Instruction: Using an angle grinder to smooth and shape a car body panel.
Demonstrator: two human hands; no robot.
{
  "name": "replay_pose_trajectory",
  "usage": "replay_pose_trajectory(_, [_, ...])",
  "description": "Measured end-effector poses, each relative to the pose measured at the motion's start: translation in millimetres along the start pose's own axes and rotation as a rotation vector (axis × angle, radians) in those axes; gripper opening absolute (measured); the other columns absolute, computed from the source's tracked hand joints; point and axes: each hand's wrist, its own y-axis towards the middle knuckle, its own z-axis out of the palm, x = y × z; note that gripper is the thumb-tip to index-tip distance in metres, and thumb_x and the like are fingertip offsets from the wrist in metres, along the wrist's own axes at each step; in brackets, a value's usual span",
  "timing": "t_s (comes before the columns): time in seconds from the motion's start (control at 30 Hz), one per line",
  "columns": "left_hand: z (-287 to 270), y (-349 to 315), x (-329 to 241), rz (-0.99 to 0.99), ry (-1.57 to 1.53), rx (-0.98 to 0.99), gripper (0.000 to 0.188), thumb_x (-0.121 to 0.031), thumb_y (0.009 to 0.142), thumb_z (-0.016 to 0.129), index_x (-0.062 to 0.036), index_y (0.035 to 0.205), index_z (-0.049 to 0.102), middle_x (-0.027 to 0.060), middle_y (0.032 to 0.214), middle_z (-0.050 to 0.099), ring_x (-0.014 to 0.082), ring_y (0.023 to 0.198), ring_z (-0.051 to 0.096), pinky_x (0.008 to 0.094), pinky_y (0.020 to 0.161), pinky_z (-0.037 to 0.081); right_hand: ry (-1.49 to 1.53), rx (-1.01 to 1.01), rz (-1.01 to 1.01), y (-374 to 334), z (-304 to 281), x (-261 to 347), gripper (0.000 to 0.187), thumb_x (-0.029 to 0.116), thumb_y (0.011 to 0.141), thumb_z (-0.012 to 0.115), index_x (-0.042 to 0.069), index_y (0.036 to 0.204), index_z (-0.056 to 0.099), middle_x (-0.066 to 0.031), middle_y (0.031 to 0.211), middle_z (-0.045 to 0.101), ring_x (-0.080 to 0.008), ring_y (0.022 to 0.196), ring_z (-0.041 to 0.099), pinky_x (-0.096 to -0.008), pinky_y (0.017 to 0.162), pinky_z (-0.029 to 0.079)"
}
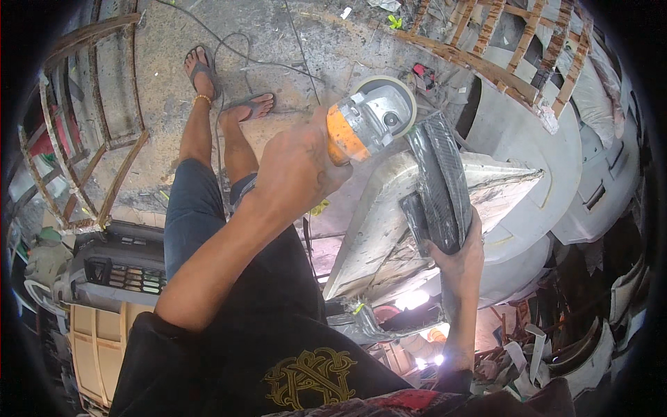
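In my left hand (299, 163) is an angle grinder (358, 128) with an orange body and a silver head. Its pale round disc (410, 97) sits right at the upper end of a glossy black piece with a carbon-fibre weave (448, 174). Whether disc and piece touch, I cannot tell. The piece is long and curved, with raised ridges. My right hand (458, 260) grips its lower end, thumb on one side and fingers mostly hidden behind. Under the piece is a worn whitish board (375, 229) with stained, chipped edges.
Wooden frames (125, 167) stand at the left and a slatted wooden frame (500, 42) at the upper right. Large grey moulded panels (535, 160) crowd the right side. A dark cable (267, 64) crosses the concrete floor near my feet. Scraps (542, 354) are piled at the lower right.
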Motion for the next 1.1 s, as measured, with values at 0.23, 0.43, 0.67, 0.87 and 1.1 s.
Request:
replay_pose_trajectory(0.23, [-0.4,1.5,-7.5,-0.106,-0.012,0.117,0.049,-0.017,0.077,0.080,-0.0030,0.121,0.064,0.0218,0.094,0.073,0.0419,0.088,0.070,0.0453,0.079,0.056,-0.035,-0.009,-0.037,-0.4,-1.1,-0.1,0.102,0.016,0.068,0.094,-0.001,0.153,0.039,-0.0277,0.137,0.059,-0.0455,0.126,0.059,-0.0483,0.107,0.048])
replay_pose_trajectory(0.43, [4.5,2.0,-4.7,-0.051,-0.015,0.078,0.057,-0.020,0.076,0.082,0.0008,0.123,0.060,0.0243,0.089,0.072,0.0437,0.083,0.070,0.0482,0.074,0.056,-0.036,0.012,-0.035,2.0,-0.8,-2.0,0.104,0.017,0.068,0.094,-0.001,0.153,0.038,-0.0273,0.138,0.059,-0.0455,0.126,0.059,-0.0482,0.107,0.048])
replay_pose_trajectory(0.67, [12.7,2.6,-1.3,0.017,-0.017,0.006,0.063,-0.022,0.074,0.086,0.0052,0.123,0.056,0.0256,0.082,0.070,0.0449,0.078,0.070,0.0518,0.068,0.055,-0.039,0.006,-0.030,3.0,0.3,-3.1,0.105,0.018,0.066,0.095,0.000,0.153,0.038,-0.0280,0.138,0.059,-0.0458,0.127,0.058,-0.0480,0.108,0.047])
replay_pose_trajectory(0.87, [6.6,5.2,-1.1,0.057,0.005,0.000,0.060,-0.020,0.075,0.084,0.0035,0.123,0.058,0.0247,0.084,0.071,0.0445,0.081,0.070,0.0509,0.072,0.056,-0.012,0.005,0.011,1.9,1.9,-1.8,0.105,0.018,0.067,0.095,-0.001,0.153,0.039,-0.0282,0.137,0.059,-0.0456,0.126,0.058,-0.0481,0.108,0.047])
replay_pose_trajectory(1.1, [-7.8,-13.2,20.3,-0.091,-0.188,0.024,0.040,-0.014,0.077,0.078,-0.0020,0.114,0.069,0.0161,0.095,0.073,0.0325,0.088,0.070,0.0391,0.083,0.054,-0.005,0.013,-0.014,1.6,2.5,-7.1,0.104,0.018,0.068,0.094,-0.001,0.153,0.038,-0.0281,0.138,0.058,-0.0455,0.126,0.058,-0.0483,0.108,0.047])
